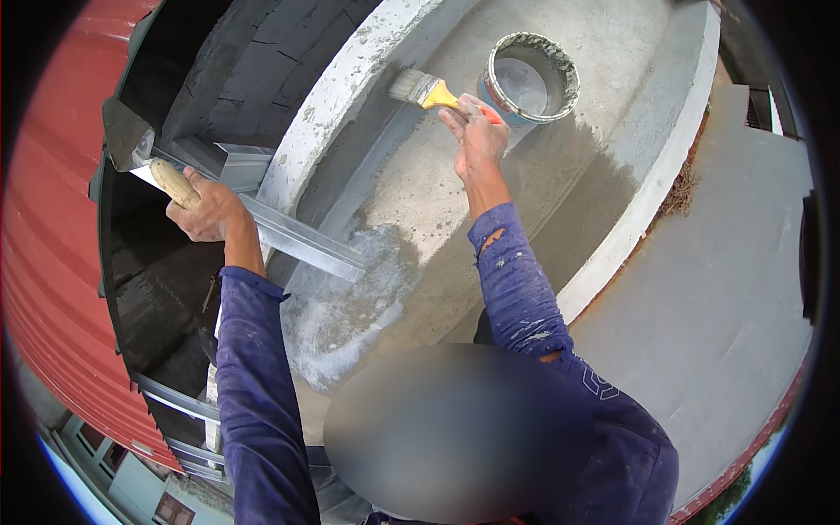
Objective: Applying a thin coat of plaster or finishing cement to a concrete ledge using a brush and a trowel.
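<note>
My left hand (214, 210) is closed around the wooden handle of a trowel (177, 184). The trowel's grey blade points up and left, beyond a metal channel that passes by my hand. In my right hand (481, 140) is a wide paintbrush (442, 93) with a yellow and orange handle. Its pale bristles are at the inner face of the concrete trough's left wall (337, 96); I cannot tell whether they touch it. Just right of the brush stands a bucket (570, 91), its rim crusted with grey-white material and pale grey inside.
A metal channel (306, 245) juts over the trough's left wall. Wet, dark concrete (560, 201) and a whitish wet patch (350, 306) mark the trough. Red corrugated roofing (52, 219) lies to the left, beside a dark gap. Beyond the right wall is a flat grey surface (700, 289).
</note>
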`<state>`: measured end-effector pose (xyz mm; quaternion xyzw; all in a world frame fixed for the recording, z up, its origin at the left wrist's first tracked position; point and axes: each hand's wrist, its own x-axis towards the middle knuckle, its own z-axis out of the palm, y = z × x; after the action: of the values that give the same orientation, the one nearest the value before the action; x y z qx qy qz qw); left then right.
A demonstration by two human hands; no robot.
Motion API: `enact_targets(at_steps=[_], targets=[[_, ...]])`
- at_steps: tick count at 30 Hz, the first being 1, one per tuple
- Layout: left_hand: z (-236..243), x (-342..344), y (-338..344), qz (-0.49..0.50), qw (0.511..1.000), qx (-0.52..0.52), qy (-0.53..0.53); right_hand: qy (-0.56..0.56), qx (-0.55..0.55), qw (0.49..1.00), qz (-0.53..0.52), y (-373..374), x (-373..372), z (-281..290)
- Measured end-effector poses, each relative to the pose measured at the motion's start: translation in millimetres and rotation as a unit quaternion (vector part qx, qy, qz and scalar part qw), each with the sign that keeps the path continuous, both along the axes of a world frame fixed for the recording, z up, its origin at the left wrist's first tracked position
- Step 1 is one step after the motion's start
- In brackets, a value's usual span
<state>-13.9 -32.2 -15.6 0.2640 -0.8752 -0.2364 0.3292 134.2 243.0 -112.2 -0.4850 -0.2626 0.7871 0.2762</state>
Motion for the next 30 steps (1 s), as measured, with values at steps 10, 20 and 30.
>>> enact_targets(at_steps=[10, 20, 30], targets=[[-0.1, 4.1, -1.6, -0.004, 1.000, 0.025, 0.006, 0.085, 0.015, 0.984, 0.158, -109.6, 59.4, -3.9], [-2.3, 0.4, -2.1, -0.009, 1.000, -0.001, 0.013, 0.074, 0.128, 0.975, 0.167, -24.0, 17.4, -83.3], [0.7, 0.5, -5.1, 0.013, 1.000, 0.009, -0.024, 0.112, -0.082, 0.981, 0.139, -104.5, 53.3, -93.8]])
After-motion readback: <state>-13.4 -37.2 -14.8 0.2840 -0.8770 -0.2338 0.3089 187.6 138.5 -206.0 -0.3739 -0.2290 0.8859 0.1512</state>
